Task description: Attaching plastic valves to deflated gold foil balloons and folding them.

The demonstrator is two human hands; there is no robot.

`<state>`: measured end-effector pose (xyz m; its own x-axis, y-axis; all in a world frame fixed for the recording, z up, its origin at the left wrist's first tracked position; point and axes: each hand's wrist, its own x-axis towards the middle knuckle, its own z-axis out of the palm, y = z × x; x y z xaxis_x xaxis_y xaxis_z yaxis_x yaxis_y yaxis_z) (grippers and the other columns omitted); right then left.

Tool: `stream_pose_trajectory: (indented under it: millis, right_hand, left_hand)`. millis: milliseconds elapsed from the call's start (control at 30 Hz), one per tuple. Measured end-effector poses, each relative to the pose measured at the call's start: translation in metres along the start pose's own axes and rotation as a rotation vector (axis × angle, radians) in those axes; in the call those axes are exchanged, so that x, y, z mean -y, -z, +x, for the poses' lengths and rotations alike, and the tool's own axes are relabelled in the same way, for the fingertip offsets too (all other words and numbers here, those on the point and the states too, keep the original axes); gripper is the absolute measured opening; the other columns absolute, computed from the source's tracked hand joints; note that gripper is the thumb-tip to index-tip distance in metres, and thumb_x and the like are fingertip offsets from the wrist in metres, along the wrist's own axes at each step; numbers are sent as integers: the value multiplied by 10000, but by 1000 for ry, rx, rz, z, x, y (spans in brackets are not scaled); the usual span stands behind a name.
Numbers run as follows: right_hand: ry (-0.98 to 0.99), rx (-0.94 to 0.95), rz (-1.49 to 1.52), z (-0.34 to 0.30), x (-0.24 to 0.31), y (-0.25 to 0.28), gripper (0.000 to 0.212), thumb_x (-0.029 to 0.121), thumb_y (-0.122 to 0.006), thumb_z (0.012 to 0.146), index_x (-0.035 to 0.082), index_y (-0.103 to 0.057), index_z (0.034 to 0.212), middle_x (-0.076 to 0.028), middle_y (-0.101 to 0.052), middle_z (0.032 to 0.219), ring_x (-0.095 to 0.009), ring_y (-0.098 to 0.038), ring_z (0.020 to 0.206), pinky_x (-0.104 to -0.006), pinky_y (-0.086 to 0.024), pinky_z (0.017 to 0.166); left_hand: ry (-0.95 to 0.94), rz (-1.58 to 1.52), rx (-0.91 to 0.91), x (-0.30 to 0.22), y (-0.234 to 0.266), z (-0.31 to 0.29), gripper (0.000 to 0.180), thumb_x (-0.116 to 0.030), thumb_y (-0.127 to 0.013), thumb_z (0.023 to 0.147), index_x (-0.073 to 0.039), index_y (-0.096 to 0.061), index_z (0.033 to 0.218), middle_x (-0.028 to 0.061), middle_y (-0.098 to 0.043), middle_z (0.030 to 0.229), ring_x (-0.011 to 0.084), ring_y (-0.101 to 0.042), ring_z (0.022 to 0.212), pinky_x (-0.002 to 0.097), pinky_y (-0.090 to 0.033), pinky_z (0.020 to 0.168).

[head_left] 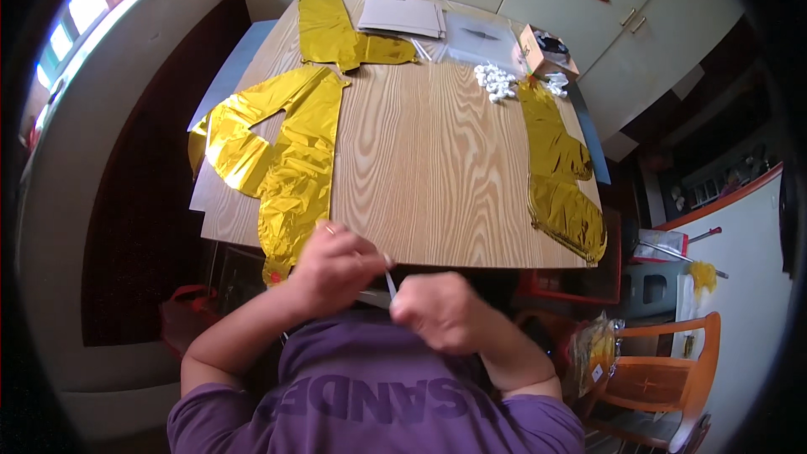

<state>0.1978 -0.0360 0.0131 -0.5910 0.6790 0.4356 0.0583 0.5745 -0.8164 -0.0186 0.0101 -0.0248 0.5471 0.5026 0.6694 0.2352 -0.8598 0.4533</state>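
Note:
My left hand (pixel 338 267) and my right hand (pixel 439 311) are close together in front of my chest, just off the table's near edge. Both have their fingers closed, and a thin white strip (pixel 392 286) runs between them. Whether it is a straw or a ribbon, I cannot tell. Beside my left hand, a flat gold foil balloon (pixel 307 151) covers the table's left side, its lower end hanging over the near edge. Another flat gold foil balloon (pixel 324 25) lies beyond it, and a further folded one (pixel 559 160) rests along the right side.
On the wooden table (pixel 412 160), a stack of grey sheets (pixel 402 17), a clear plastic sheet (pixel 479 38), thin white sticks (pixel 422 50), a heap of small white pieces (pixel 494 82) and an open cardboard box (pixel 548 50) lie toward the back. A wooden chair (pixel 664 370) stands at right.

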Motion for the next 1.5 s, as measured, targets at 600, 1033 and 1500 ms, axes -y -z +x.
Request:
stream_pose_trajectory:
  millis: [600, 1033, 1500]
  right_hand:
    - [-138, -6, 17, -14, 12, 4, 67, 71, -589, 901, 46, -568, 841, -109, -532, 725, -281, -574, 660, -345, -463, 614]
    - [-319, -205, -140, 12, -8, 46, 106, 115, -581, 932, 27, -569, 873, -142, -579, 756, -296, -626, 699, -359, -487, 633]
    - [-205, -2, 15, 14, 15, 42, 37, 33, -562, 903, 18, -568, 870, -135, -575, 762, -298, -618, 676, -358, -493, 633]
  left_hand:
    - [74, -168, 44, -17, -4, 9, 224, -5, -719, 758, -113, -728, 954, 38, -642, 868, 221, -619, 776, 328, -450, 647]
    - [46, -469, 156, -26, -2, 46, 162, -16, -707, 801, -73, -706, 952, 46, -640, 859, 208, -597, 732, 331, -445, 662]
    - [187, -423, 133, 2, 0, 48, 130, -44, -712, 810, -55, -718, 939, 77, -646, 851, 232, -625, 775, 337, -474, 671]
